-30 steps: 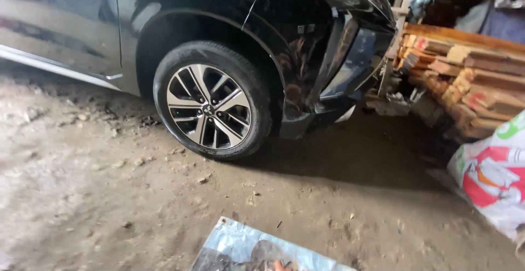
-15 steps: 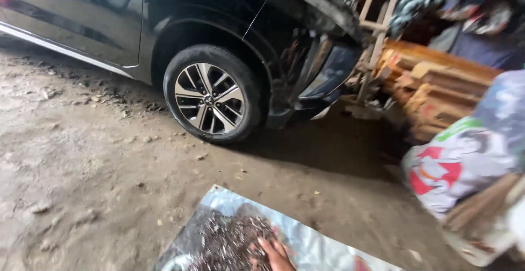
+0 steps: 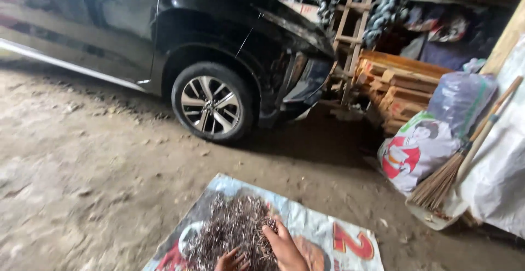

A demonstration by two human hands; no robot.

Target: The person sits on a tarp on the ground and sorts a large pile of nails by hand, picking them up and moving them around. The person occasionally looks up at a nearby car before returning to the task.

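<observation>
Head view: newly visible broom (image 3: 445, 175), both hands (image 3: 284, 247).

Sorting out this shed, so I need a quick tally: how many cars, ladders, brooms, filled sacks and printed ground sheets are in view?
Black car: 1
Wooden ladder: 1
Broom: 1
Filled sacks: 2
Printed ground sheet: 1
Total: 6

A dirt floor (image 3: 82, 167) under a black car (image 3: 164, 41), with stacked timber (image 3: 402, 88) behind.
</observation>
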